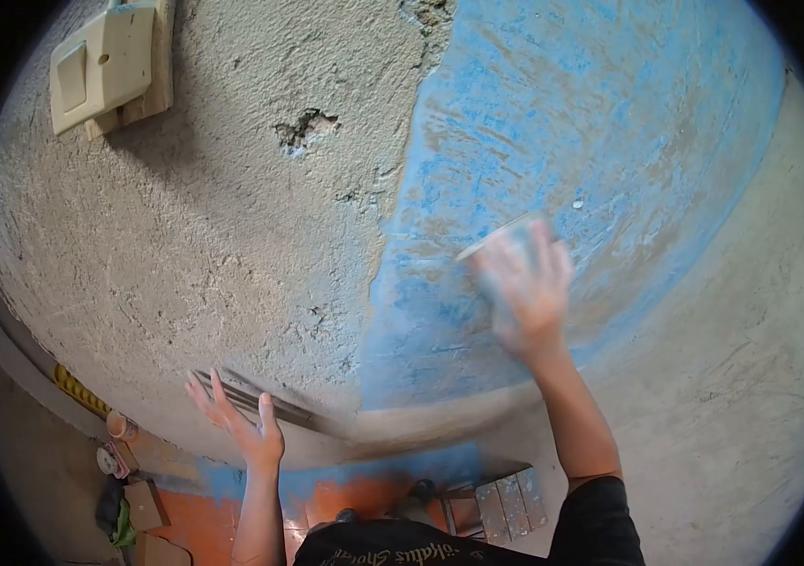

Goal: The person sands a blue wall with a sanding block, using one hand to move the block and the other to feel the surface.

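Observation:
My right hand (527,288) is smeared by motion and closed on a pale, flat-edged tool (498,236), whose edge lies at the blue patch (477,321) of the wall. What kind of tool it is cannot be made out. Brownish streaks run through the blue surface around it. My left hand (237,415) is raised at the lower left with its fingers spread and nothing in it, in front of the rough grey-beige wall (185,283). Dark parallel strips (275,406) show just behind its thumb.
A cream switch (100,71) on a wooden block juts out at the upper left. The wall has a chipped hole (308,130). Below are an orange floor (199,519), a slatted wooden piece (510,505), cardboard (145,505) and a small cup (122,426).

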{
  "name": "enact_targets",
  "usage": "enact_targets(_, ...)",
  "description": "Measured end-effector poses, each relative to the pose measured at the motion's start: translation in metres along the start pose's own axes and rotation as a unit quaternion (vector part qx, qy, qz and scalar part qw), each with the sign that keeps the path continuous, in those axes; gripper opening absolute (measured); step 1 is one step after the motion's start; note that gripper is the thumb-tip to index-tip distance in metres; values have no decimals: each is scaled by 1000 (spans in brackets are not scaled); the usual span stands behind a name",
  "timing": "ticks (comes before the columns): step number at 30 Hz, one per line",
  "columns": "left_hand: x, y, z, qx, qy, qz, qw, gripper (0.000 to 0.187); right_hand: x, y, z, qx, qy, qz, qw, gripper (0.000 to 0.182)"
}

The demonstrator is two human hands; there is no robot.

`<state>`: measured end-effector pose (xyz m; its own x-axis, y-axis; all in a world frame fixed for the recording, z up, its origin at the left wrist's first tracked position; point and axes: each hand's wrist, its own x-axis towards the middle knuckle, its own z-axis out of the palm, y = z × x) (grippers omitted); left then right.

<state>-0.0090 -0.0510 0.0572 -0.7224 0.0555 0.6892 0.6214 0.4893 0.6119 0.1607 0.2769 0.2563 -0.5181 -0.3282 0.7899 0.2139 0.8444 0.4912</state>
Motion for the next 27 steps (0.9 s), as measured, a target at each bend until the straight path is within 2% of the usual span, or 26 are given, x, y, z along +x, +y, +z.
enact_targets(2,4,1,0,-14,-10,3,1000,78,10,1,6,-18,98,114,988,39)
enact_targets(5,5,-3,3,-29,-18,9,999,79,-4,-35,1,83,-89,-91,988,40)
enact_targets(8,6,-7,4,-34,-26,12,999,80,0,-17,5,7,-10,-36,999,41)
enact_targets(11,5,-7,2,-52,-38,2,998,81,10,-8,6,7,114,130,985,40)
enact_targets(14,5,-7,3,-64,-42,0,997,82,-4,-41,-2,79,-78,-52,992,39)
enact_targets(17,7,-9,3,-59,-40,9,997,83,0,-22,-3,11,19,3,1000,35)
enact_targets(20,4,-7,5,-62,-40,3,997,84,14,-18,-9,-23,84,137,987,33)
enact_targets(23,4,-7,7,-72,-33,8,997,83,-2,-40,0,36,-49,-90,994,33)
enact_targets(27,4,-9,5,-76,-36,8,996,84,12,-21,-6,0,48,59,997,35)
